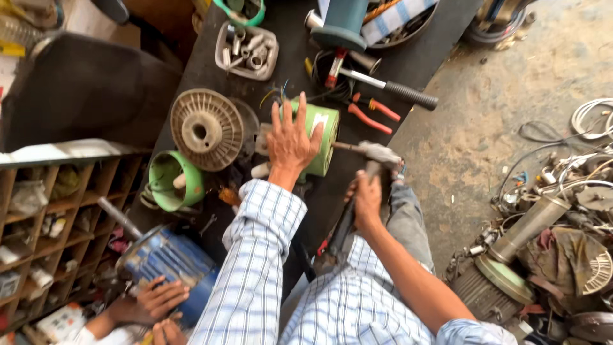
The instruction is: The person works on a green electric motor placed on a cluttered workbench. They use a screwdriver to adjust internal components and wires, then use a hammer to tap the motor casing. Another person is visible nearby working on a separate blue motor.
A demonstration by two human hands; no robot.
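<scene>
the green motor housing point(319, 137), a smooth painted cylinder, lies on its side on the dark, grimy workbench point(421, 61). the left hand point(290, 140) lies flat on top of it, fingers spread wide, pressing down rather than gripping. just to the right of the housing, a thin steel shaft pokes from its end face, and the grey metal head of a hammer point(377, 153) sits at the tip of that shaft. the right hand point(367, 198) is wrapped tight round the hammer's dark handle, below and right of the housing.

left of the housing lies a pale round fan cover point(205, 129), ribbed in fine radial slats with a hole in the middle. further left and lower sits a green end cap point(172, 179), hollow and cup-shaped. above the housing a shallow plastic tray point(246, 50) holds short grey metal tubes and sockets. above and right of the housing lie red-handled pliers point(373, 115) and a steel bar with a knurled black grip point(389, 86).

well below and left of the housing, another person's hands point(153, 300) rest on a blue finned motor point(169, 262). far right of the housing, on the rough concrete floor, lies a heap of wires and scrap motor parts point(549, 230).
</scene>
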